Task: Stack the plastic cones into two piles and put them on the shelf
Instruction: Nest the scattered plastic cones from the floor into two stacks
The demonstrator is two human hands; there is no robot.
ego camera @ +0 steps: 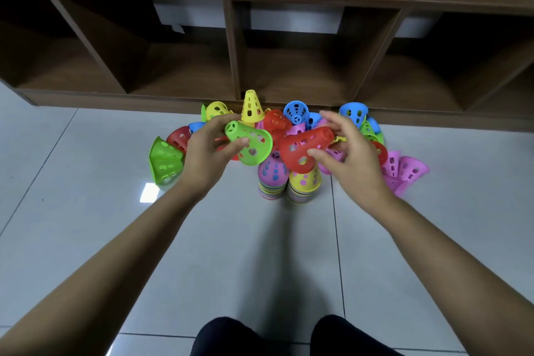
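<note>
My left hand (pixel 209 150) grips a green perforated cone (pixel 250 144), tilted with its tip to the upper left. My right hand (pixel 351 150) holds a red cone (pixel 303 147) lying sideways, tip to the right. Both cones hover just above two piles on the floor: one topped by a pink cone (pixel 273 173), the other by a yellow cone (pixel 304 182). Loose cones in several colours lie scattered behind, among them an upright yellow cone (pixel 251 105), blue cones (pixel 296 111), a green cone (pixel 165 163) and pink cones (pixel 407 170).
A dark brown shelf unit (pixel 234 72) with open cubbies stands on the grey tiled floor (pixel 260 254) right behind the cones. My knees in dark trousers (pixel 231 338) show at the bottom edge.
</note>
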